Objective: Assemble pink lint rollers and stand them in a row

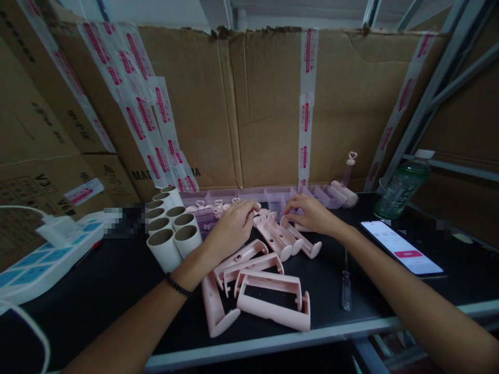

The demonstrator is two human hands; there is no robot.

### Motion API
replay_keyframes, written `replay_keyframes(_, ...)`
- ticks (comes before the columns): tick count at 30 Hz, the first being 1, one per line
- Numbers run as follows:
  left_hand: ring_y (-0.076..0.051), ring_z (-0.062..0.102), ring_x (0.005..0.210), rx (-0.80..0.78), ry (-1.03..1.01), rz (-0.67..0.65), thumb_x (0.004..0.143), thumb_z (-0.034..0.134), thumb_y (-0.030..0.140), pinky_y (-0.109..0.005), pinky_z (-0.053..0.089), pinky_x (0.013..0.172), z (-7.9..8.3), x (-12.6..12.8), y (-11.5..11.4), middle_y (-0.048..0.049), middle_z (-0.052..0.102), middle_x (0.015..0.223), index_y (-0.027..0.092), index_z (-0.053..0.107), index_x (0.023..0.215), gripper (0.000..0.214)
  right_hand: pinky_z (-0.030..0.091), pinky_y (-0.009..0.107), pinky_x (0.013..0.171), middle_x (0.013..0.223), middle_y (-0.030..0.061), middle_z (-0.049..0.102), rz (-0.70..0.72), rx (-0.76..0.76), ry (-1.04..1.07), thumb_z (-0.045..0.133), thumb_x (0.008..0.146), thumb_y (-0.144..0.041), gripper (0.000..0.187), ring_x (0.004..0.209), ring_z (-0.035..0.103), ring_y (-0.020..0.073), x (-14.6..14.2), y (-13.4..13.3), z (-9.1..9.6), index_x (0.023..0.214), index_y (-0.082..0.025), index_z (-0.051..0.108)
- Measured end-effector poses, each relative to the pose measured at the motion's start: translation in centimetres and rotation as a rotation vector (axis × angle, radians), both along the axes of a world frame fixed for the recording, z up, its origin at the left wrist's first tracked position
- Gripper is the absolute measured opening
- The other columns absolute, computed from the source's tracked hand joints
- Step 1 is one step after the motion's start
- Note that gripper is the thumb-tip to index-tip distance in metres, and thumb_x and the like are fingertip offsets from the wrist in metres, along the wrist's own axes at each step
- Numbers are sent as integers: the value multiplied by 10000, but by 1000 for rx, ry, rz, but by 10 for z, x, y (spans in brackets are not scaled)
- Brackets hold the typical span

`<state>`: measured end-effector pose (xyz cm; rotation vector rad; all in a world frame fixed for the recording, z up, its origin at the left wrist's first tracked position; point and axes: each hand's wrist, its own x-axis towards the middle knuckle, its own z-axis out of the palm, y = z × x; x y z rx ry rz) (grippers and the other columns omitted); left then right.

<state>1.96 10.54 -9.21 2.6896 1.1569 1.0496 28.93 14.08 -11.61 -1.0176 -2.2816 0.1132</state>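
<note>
My left hand [234,224] is closed, its fingertips beside small pale-pink plastic parts [263,212]; what it grips is too small to make out. The fingers of my right hand [310,213] are bent together at the far end of a pink plastic holder [301,238], and anything between them is hidden. More pink holders of the same kind [275,234] lie side by side between my hands. Nearer the front edge are several U-shaped pink frames [268,306], some overlapping. Behind my left hand, purple pieces with heart-shaped pink tops [218,205] are bunched together.
White cardboard tubes [187,240] stand left of my left hand. A purple divided tray [249,195] runs along the cardboard wall [268,114]. To the right are a screwdriver [346,288], a lit phone [401,246] and a green bottle [405,182]. A power strip [50,259] lies far left.
</note>
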Motion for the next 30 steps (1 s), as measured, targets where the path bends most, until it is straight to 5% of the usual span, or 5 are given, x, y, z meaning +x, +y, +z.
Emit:
replay_keyframes(13, -240, 633, 1031, -5, 92, 43, 921, 482, 93, -421, 475, 954, -1, -1, 4, -70, 706, 1050, 186, 638, 984, 193, 468, 354, 887, 989, 65, 703, -11, -11, 7, 688, 888, -157, 107, 949, 627, 213, 1, 0, 3, 922, -206, 778)
replay_keyframes(30, -273, 610, 1073, 78, 145, 254, 924, 478, 97, -467, 488, 973, -7, -5, 2, -121, 690, 1081, 150, 668, 1056, 237, 464, 335, 785, 957, 69, 727, -78, 58, 102, 626, 946, -222, 114, 913, 643, 218, 2, -6, 11, 945, -198, 737)
